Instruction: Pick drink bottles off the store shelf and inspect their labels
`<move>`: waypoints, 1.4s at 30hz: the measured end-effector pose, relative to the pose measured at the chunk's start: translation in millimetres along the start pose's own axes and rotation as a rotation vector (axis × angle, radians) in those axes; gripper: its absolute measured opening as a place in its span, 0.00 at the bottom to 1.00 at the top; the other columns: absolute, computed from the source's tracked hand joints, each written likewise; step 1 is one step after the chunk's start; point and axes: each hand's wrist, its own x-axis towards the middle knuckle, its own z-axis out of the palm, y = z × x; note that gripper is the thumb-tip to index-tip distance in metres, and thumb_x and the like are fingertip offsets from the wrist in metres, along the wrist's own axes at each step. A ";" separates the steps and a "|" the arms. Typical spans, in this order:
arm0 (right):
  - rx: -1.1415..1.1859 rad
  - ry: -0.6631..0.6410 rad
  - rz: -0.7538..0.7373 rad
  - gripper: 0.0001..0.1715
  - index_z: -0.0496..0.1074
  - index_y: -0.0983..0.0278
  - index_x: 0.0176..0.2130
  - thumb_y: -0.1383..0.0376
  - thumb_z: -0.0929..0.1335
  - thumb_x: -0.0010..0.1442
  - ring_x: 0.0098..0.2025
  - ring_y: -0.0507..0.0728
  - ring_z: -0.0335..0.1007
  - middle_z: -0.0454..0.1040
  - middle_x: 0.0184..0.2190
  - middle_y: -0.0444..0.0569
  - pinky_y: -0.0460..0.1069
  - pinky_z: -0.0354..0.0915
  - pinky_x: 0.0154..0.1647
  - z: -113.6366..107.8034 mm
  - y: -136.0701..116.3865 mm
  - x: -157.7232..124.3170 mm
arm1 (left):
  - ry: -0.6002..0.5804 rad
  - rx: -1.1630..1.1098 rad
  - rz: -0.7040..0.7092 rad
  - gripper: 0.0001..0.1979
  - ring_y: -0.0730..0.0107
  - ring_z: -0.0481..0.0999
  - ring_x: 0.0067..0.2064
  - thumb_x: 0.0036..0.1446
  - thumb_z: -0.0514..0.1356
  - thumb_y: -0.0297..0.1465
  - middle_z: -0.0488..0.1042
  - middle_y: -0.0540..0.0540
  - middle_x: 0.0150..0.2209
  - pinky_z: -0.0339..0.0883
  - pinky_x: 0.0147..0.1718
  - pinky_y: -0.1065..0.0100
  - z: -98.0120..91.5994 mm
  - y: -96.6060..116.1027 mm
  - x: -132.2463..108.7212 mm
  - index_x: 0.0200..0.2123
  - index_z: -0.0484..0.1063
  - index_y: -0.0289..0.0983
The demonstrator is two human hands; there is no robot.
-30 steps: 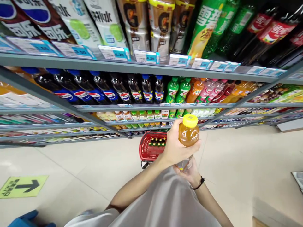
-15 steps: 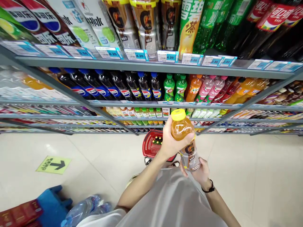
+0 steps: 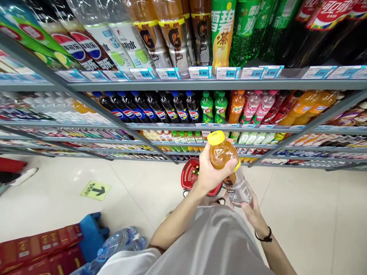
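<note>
A plastic drink bottle (image 3: 223,157) with a yellow cap and amber liquid is tilted in front of my body. Round its upper part my left hand (image 3: 210,172) is closed, thumb across the shoulder below the cap. At its base, my right hand (image 3: 252,210) grips the lower end, with a black band on the wrist. The brown and grey label with a G faces partly up. Below the bottle, a red shopping basket (image 3: 187,179) holds several small dark bottles with coloured caps; my hand and the bottle hide part of it.
Shelves of drinks (image 3: 183,84) run across the front, with similar bottles (image 3: 174,36) on the upper one. To the left lie a yellow arrow sign (image 3: 95,190), red boxes (image 3: 43,244), a blue pallet (image 3: 93,233) and water bottles (image 3: 119,240). Another person's foot (image 3: 24,176) shows at far left.
The bottle has turned in my hands, so its label now faces more to the left and the clear side shows. My view has shifted left, bringing a person's foot into sight.
</note>
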 end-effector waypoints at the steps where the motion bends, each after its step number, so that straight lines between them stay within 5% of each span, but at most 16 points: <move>1: -0.036 0.036 -0.016 0.37 0.69 0.61 0.63 0.49 0.77 0.63 0.40 0.63 0.78 0.80 0.52 0.61 0.54 0.74 0.35 0.1 -1.4 -1.0 | -0.008 0.016 0.000 0.34 0.62 0.81 0.49 0.55 0.75 0.41 0.77 0.34 0.56 0.78 0.51 0.65 2.1 1.7 -2.2 0.59 0.67 0.35; 8: -0.287 0.301 -0.202 0.41 0.69 0.59 0.64 0.62 0.80 0.55 0.57 0.65 0.75 0.75 0.59 0.56 0.58 0.72 0.59 -0.8 3.7 -6.9 | -0.027 0.062 0.044 0.33 0.62 0.80 0.48 0.55 0.75 0.41 0.78 0.36 0.53 0.77 0.51 0.65 15.4 12.9 -10.2 0.58 0.69 0.34; 15: -0.591 0.573 -0.475 0.46 0.68 0.62 0.65 0.65 0.82 0.52 0.57 0.63 0.76 0.74 0.59 0.58 0.57 0.75 0.58 1.8 24.1 -5.3 | -0.033 -0.040 0.031 0.30 0.66 0.81 0.46 0.55 0.75 0.35 0.79 0.38 0.50 0.78 0.49 0.68 21.6 14.6 -11.2 0.56 0.69 0.35; 18: -0.755 0.676 -0.695 0.49 0.67 0.62 0.67 0.68 0.82 0.51 0.58 0.63 0.76 0.74 0.59 0.57 0.58 0.75 0.58 0.8 26.5 -1.1 | 0.100 -0.040 0.007 0.29 0.67 0.82 0.47 0.55 0.76 0.35 0.77 0.37 0.55 0.78 0.50 0.68 25.3 11.7 -15.3 0.55 0.68 0.36; 23: -0.856 0.575 -0.867 0.53 0.66 0.57 0.69 0.72 0.82 0.50 0.58 0.63 0.75 0.73 0.57 0.55 0.58 0.75 0.57 11.2 8.6 4.9 | 0.345 -0.213 -0.130 0.28 0.65 0.83 0.45 0.50 0.78 0.41 0.80 0.42 0.48 0.78 0.49 0.66 22.6 7.7 -8.4 0.48 0.71 0.37; 26: -0.671 0.469 -0.733 0.51 0.64 0.57 0.69 0.62 0.82 0.54 0.57 0.64 0.76 0.72 0.58 0.56 0.58 0.76 0.56 28.3 -2.5 4.4 | 0.323 -0.398 -0.269 0.29 0.62 0.83 0.45 0.48 0.76 0.45 0.81 0.40 0.50 0.79 0.48 0.63 13.7 7.8 1.5 0.48 0.74 0.36; 29: -0.215 0.234 -0.311 0.52 0.62 0.63 0.71 0.36 0.71 0.62 0.54 0.70 0.80 0.75 0.56 0.63 0.63 0.78 0.51 38.1 -4.5 1.5 | 0.259 -0.500 -0.275 0.29 0.60 0.84 0.47 0.50 0.74 0.44 0.81 0.41 0.51 0.79 0.48 0.63 2.9 7.9 7.2 0.52 0.75 0.37; 32: 0.054 0.047 0.019 0.52 0.62 0.61 0.70 0.31 0.66 0.64 0.50 0.71 0.82 0.80 0.50 0.61 0.64 0.80 0.45 35.1 -0.8 -0.7 | 0.218 -0.502 -0.240 0.34 0.57 0.84 0.50 0.48 0.73 0.45 0.81 0.41 0.52 0.79 0.50 0.61 -7.2 8.1 8.4 0.56 0.75 0.37; 37: -0.182 0.146 -0.181 0.40 0.68 0.60 0.66 0.47 0.76 0.63 0.59 0.67 0.78 0.77 0.59 0.59 0.57 0.78 0.56 33.9 4.4 0.7 | 0.169 -0.504 -0.257 0.42 0.52 0.84 0.52 0.48 0.71 0.49 0.80 0.38 0.55 0.79 0.54 0.55 -20.4 8.9 9.3 0.63 0.71 0.37; 42: -0.500 0.218 -0.373 0.48 0.63 0.59 0.70 0.62 0.81 0.57 0.58 0.63 0.77 0.75 0.61 0.58 0.54 0.77 0.56 45.9 11.4 5.6 | 0.149 -0.516 -0.204 0.39 0.50 0.80 0.60 0.54 0.70 0.47 0.77 0.36 0.62 0.74 0.62 0.51 -31.0 9.6 10.9 0.65 0.69 0.37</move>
